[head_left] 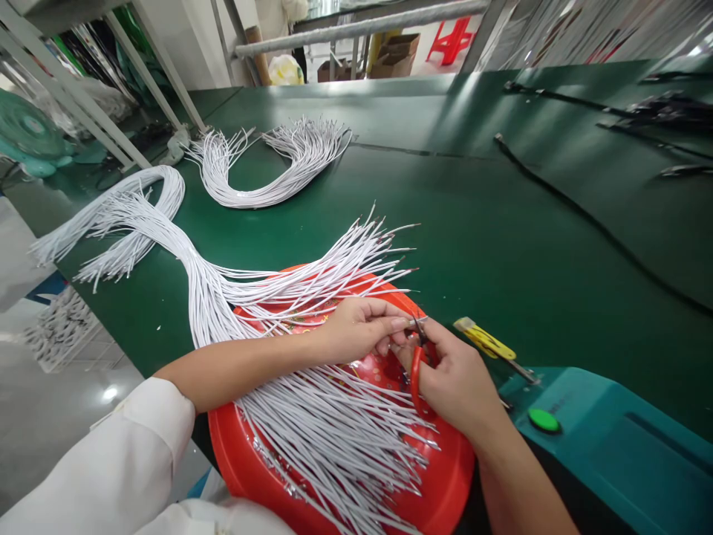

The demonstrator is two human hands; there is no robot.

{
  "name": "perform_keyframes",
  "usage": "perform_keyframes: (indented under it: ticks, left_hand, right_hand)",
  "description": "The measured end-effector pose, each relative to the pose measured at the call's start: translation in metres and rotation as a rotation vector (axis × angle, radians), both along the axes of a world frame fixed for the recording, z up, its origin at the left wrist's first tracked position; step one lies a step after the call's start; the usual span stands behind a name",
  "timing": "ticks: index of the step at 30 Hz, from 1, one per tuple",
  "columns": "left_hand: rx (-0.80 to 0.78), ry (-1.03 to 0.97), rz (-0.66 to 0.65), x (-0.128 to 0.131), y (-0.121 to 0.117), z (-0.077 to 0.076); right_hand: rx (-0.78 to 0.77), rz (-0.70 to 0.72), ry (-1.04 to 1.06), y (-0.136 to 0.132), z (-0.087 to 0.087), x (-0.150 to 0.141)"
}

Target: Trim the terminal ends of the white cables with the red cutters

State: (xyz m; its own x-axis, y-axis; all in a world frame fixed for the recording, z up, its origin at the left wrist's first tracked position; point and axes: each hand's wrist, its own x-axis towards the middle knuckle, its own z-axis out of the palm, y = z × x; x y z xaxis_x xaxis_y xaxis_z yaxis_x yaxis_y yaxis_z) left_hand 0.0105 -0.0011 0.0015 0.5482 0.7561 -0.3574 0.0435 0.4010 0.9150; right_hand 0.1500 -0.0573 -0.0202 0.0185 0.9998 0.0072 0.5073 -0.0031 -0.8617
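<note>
My left hand [362, 327] is closed in a pinch on the end of a white wire, above a red tray [228, 446]. My right hand [454, 371] grips small red-handled scissors [417, 375], their dark blades right at my left fingertips. Many loose white wires [339, 423] lie fanned across the tray below my left forearm. Another spread of white wires [312, 286] runs over the tray's far side, joining a bunch that bends to the left. The wire end between my fingers is mostly hidden.
Two curved bundles of white wires, a far bundle [267, 193] and a left bundle [167, 189], lie on the green table [423, 200]. To the right are a yellow-handled cutter [484, 338], a teal machine [618, 438] and black cables [590, 215]. A metal shelf frame [167, 74] stands at far left.
</note>
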Motion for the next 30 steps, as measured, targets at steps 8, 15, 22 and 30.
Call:
perform_keyframes:
  ticks: [8, 15, 22, 30]
  left_hand:
    - [0.024, -0.017, -0.056, -0.004, 0.002, -0.002]
    - [0.002, -0.098, 0.004, -0.004, 0.004, -0.003]
    - [-0.018, -0.062, 0.054, -0.002, 0.002, -0.005]
    - [-0.012, 0.021, 0.032, 0.0, 0.0, -0.004]
  right_hand:
    - [-0.007, 0.008, 0.029, 0.0, -0.002, 0.001]
    - [-0.058, -0.004, 0.088, 0.002, -0.001, 0.002]
    - [0.14, -0.398, 0.482, 0.001, -0.001, -0.006]
    - [0.154, -0.475, 0.541, 0.001, -0.002, -0.011]
